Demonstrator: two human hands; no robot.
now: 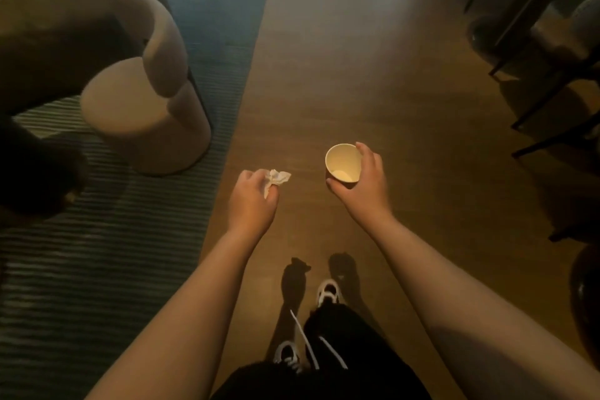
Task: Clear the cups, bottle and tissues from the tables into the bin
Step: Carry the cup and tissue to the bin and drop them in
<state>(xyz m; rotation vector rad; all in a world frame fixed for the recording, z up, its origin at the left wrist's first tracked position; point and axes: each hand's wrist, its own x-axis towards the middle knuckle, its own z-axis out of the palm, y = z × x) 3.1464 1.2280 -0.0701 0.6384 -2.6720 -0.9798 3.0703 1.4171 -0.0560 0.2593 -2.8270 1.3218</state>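
My left hand (251,200) is closed around a crumpled white tissue (277,178), which sticks out past my fingers. My right hand (363,183) grips a paper cup (342,164) from its right side; the cup is upright, cream inside, and looks empty. Both hands are held out in front of me above a wooden floor, about a hand's width apart. No bin, bottle or table top shows in this view.
A beige upholstered chair with a round seat (143,107) stands on a striped dark rug (113,253) at left. Dark chair and table legs (535,58) crowd the right side. My feet in white shoes (328,292) stand on the wooden floor (357,75).
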